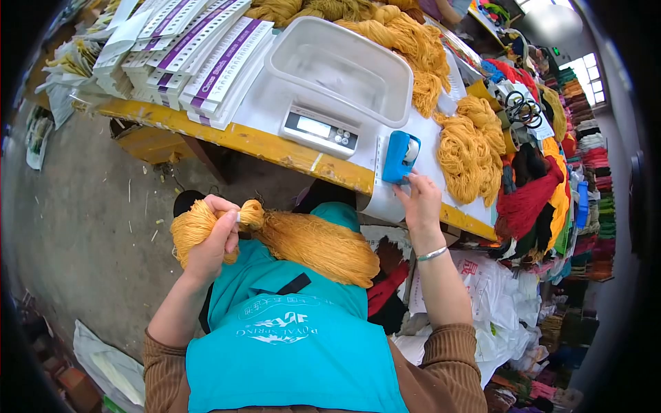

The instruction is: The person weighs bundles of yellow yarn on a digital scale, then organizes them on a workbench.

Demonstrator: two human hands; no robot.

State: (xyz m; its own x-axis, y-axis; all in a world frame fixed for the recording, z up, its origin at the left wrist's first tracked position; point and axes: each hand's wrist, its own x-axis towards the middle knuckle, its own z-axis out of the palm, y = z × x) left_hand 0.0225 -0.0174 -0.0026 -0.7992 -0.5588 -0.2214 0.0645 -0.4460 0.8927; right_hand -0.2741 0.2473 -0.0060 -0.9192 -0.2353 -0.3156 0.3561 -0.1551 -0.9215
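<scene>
The golden yarn skein (319, 246) lies across the person's lap, over the teal apron (275, 368), its long axis running crosswise from the left hand (212, 242) out toward the right forearm. The left hand is nearer: its fingers are clenched around the bunched end, beside a small white band (238, 217), while the loose end fans out to the right, touched by neither hand.

The right hand (421, 199) is well apart from the yarn — forward and to the right, at the edge of the counter (344, 177). Its fingertips are at the near end of the blue tape dispenser (397, 160), whose long axis points roughly away from the body. Thumb and forefinger are drawn close together — whether they pinch a bit of tape, I cannot tell.
</scene>
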